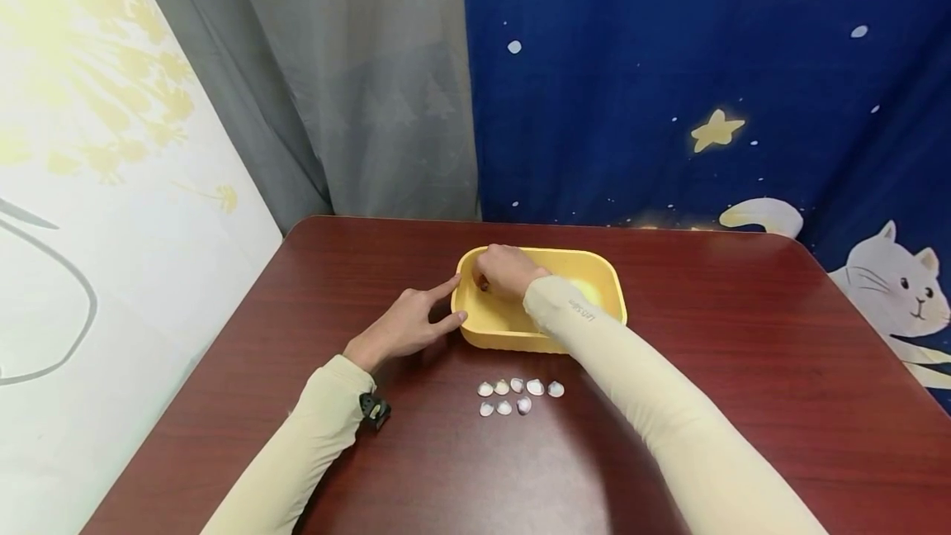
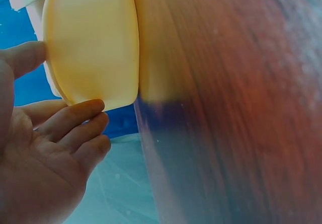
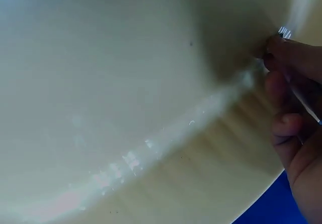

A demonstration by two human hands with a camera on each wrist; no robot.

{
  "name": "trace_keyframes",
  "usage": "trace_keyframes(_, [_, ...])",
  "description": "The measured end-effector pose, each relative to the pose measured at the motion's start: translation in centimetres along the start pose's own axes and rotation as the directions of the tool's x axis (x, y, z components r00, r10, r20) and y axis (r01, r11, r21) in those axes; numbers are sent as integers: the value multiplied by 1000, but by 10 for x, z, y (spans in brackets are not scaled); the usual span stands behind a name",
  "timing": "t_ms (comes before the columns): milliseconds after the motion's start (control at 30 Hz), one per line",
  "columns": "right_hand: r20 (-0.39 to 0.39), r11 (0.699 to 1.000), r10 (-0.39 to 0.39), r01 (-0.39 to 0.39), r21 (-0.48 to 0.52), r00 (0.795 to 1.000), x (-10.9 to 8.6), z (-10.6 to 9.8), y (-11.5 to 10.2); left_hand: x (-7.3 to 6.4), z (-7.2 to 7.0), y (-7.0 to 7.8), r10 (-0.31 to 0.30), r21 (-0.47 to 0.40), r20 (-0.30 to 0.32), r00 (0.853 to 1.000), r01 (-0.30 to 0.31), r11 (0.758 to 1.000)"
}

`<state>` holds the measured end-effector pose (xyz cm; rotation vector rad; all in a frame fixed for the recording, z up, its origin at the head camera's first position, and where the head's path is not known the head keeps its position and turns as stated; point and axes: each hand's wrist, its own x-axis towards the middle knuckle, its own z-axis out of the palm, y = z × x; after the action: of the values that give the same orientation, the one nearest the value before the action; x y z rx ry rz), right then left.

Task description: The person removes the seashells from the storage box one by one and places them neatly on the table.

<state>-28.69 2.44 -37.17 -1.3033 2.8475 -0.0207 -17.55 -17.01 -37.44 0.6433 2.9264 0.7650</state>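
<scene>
A yellow rectangular basin (image 1: 486,340) stands on the table. The left hand (image 1: 401,324) rests against its left end, thumb and forefinger spread and touching the rim. In the left wrist view the other fingers (image 2: 83,121) lie by the basin's end wall. Inside the basin, at its left side, is the right hand (image 1: 507,269) with fingers curled. In the right wrist view it pinches a thin shiny-edged piece (image 3: 307,103), mostly hidden by the fingers; its kind is unclear. Several small white shells (image 1: 535,387) lie in two rows in front of the basin.
The dark red wooden table (image 1: 713,353) extends on both sides of the basin. A grey curtain (image 1: 386,106) and a blue starry curtain (image 1: 594,106) hang behind it. The left wrist wears a black watch (image 1: 375,410).
</scene>
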Motion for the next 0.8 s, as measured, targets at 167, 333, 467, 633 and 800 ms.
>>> trace_keyframes(167, [26,1000,15,-14,-13,1000,1,-1,0,0,0,0,2,6,6,1000,-2,1000])
trace_keyframes(333, [60,999,32,-32,-7,998,-2,-6,3,1,0,2,6,3,-3,1000,-6,1000])
trace_keyframes(467, [70,999,39,-39,4,997,-7,-12,7,1,0,3,-3,4,-5,1000,3,1000])
trace_keyframes(633, [78,999,45,-46,12,996,-15,-24,7,1,1,3,-10,12,0,1000,10,1000])
trace_keyframes(800, [85,999,38,-37,-14,996,-25,-40,4,0,1,1,-6,18,-12,1000,6,1000])
